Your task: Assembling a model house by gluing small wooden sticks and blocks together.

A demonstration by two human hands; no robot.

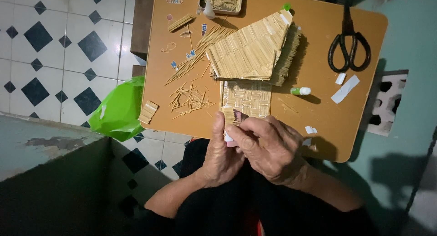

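The left hand (221,154) and right hand (271,147) meet at the near edge of the table (318,31), both curled nearly shut, fingers pinched together around a small bundle of sticks (230,115) that pokes up between the left thumb and the right fingertips; something pale and flat shows just under the bundle, though what it is I cannot tell. The grip looks light and fingertip-only, so the likeliest slip, in my judgement, is the short sticks fanning out or dropping into the lap (they sit right over the table's edge, not over its top). A jolt of either hand forward could also knock the woven panel (247,98), which lies flat just beyond the fingers, touching or nearly touching the bundle. Farther back rests the stick roof (250,49), a slanted, layered piece overlapping the panel's far end; a push on the panel would likely shift it too. To the left of the panel lie loose sticks (189,99) scattered on the table, easy to sweep off with a sleeve, and a small stack (149,112) sits at the left edge, close to falling toward the green bag (119,110) on the tiled floor. To the right, a small glue bottle (300,90) lies on its side near paper scraps (344,89), and scissors (349,44) rest at the far right, well apart from both hands.
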